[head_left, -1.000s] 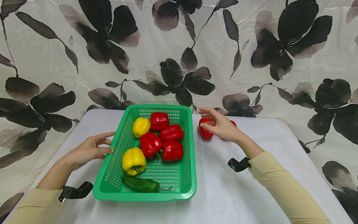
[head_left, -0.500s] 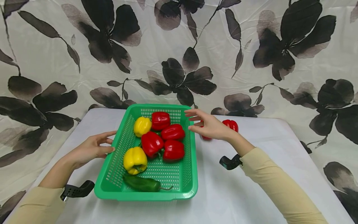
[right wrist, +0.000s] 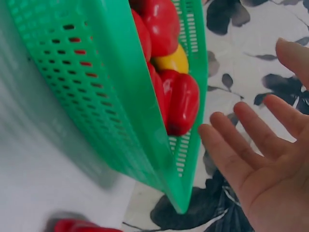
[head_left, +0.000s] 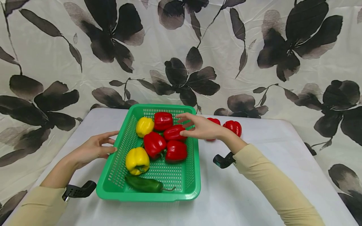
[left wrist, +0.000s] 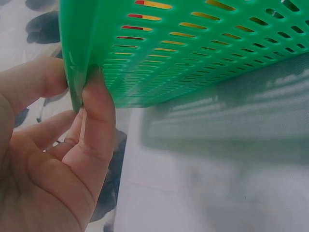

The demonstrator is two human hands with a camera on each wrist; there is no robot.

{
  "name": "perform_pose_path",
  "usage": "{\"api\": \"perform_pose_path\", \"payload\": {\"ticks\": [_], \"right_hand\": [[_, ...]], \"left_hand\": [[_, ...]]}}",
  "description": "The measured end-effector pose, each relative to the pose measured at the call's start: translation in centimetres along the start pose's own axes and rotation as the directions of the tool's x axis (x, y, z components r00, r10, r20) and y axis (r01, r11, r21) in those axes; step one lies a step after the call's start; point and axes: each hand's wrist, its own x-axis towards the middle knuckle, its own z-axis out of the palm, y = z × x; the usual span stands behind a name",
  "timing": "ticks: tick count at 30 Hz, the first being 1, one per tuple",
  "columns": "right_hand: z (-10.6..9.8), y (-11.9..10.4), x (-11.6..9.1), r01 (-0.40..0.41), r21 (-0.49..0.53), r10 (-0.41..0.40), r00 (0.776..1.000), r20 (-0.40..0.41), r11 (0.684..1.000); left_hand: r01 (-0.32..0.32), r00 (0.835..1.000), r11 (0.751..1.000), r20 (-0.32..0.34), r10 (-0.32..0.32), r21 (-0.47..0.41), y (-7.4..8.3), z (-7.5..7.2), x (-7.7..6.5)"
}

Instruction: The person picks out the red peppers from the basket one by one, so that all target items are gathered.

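Observation:
A green plastic basket stands on the table with several red bell peppers, two yellow bell peppers and one long green pepper inside. My left hand pinches the basket's left rim, with thumb and finger on either side of it in the left wrist view. Over the basket's right rim hangs my right hand, palm toward the basket, fingers spread and holding nothing. Its fingertips partly cover a red bell pepper in the head view; whether they touch it I cannot tell.
Behind the right hand and forearm, two more red bell peppers, a partly hidden one and a fuller one, lie on the white-covered table. A floral cloth hangs along the table's back edge.
My right hand has moved left, from over the red bell peppers on the table to over the basket's right side. The left hand stays at the left rim.

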Motion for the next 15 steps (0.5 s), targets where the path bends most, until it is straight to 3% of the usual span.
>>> {"api": "perform_pose_path", "payload": {"ticks": [7,15], "right_hand": [[1.1,-0.7,0.9,-0.066,0.024,0.064,0.995,0.080,0.998],[2.1,-0.9,1.7,-0.094,-0.100,0.107,0.985,0.133,0.990]], "left_hand": [[-0.003,1.000,1.000,0.000,0.003,-0.003,0.0,-0.1,-0.1],[0.002,1.000,1.000,-0.002,-0.002,-0.007,0.1,0.0,-0.1]]}}
